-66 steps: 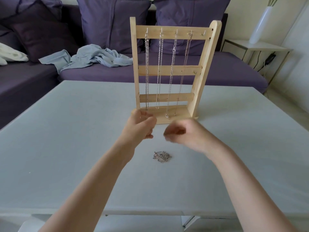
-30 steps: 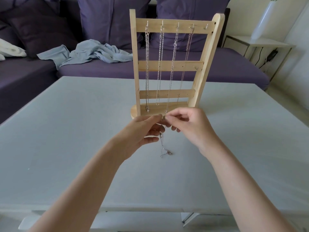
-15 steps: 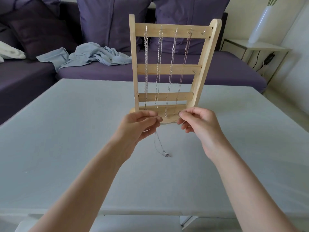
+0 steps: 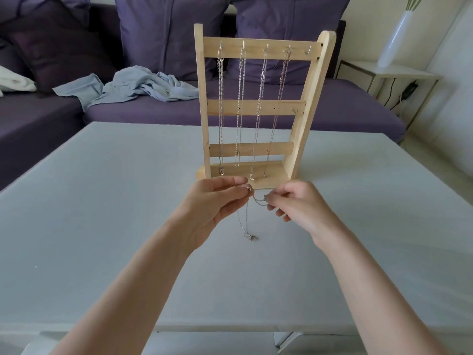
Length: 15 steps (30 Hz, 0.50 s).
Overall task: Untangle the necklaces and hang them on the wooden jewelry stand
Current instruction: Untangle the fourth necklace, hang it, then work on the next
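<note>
A person is holding a thin silver necklace (image 4: 247,221) just above the pale worktop (image 4: 102,201), directly in front of the wooden jewelry stand (image 4: 256,106). The left hand (image 4: 217,201) is pinching the chain near its small clasp between thumb and fingertips, while the right hand (image 4: 297,203) is pinching another part of it just beside, fingers curled around the links. A short span of chain is sagging between the two hands, and a longer loop is hanging from the left hand, its lower end touching the worktop in a small bunch. Four hung necklaces (image 4: 240,108) are dangling side by side from hooks on the stand's top bar, reaching down toward its base; a fifth hook (image 4: 308,51) at the right end is standing bare. Behind the worktop, a crumpled light-blue cloth (image 4: 133,85) is lying on a purple sofa (image 4: 332,108) with matching cushions, and a white vase (image 4: 394,39) is sitting on a side table (image 4: 409,73) to the right.
</note>
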### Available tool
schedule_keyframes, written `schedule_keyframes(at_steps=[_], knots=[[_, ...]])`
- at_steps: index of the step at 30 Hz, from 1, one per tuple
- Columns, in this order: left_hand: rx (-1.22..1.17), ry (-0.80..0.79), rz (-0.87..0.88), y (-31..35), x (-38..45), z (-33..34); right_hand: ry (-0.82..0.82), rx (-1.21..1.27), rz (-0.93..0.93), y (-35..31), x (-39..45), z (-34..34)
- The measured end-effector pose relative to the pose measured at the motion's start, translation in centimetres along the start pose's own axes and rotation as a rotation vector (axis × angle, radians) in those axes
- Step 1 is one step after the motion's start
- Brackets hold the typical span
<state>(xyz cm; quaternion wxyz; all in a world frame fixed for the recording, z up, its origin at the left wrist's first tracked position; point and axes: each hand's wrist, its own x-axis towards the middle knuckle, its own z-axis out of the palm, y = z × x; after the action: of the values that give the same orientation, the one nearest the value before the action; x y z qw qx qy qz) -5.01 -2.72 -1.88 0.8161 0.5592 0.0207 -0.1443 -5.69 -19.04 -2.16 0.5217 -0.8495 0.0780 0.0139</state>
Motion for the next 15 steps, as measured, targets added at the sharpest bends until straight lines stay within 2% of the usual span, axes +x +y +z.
schedule_keyframes(at_steps=[5, 9, 11, 15], knots=[[0.001, 0.017, -0.005, -0.1, 0.2, 0.5, 0.177, -0.046, -0.206, -0.7, -0.1, -0.2], [-0.034, 0.021, -0.011, -0.1, 0.2, 0.7, 0.225, 0.010, -0.242, -0.9, -0.1, -0.3], [-0.050, 0.025, -0.016, -0.2, 0.2, 0.8, 0.215, 0.045, -0.248, -0.8, -0.2, -0.3], [-0.029, 0.043, 0.000, -0.4, 0.1, 1.0, 0.081, 0.137, -0.257, -1.3, -0.5, 0.2]])
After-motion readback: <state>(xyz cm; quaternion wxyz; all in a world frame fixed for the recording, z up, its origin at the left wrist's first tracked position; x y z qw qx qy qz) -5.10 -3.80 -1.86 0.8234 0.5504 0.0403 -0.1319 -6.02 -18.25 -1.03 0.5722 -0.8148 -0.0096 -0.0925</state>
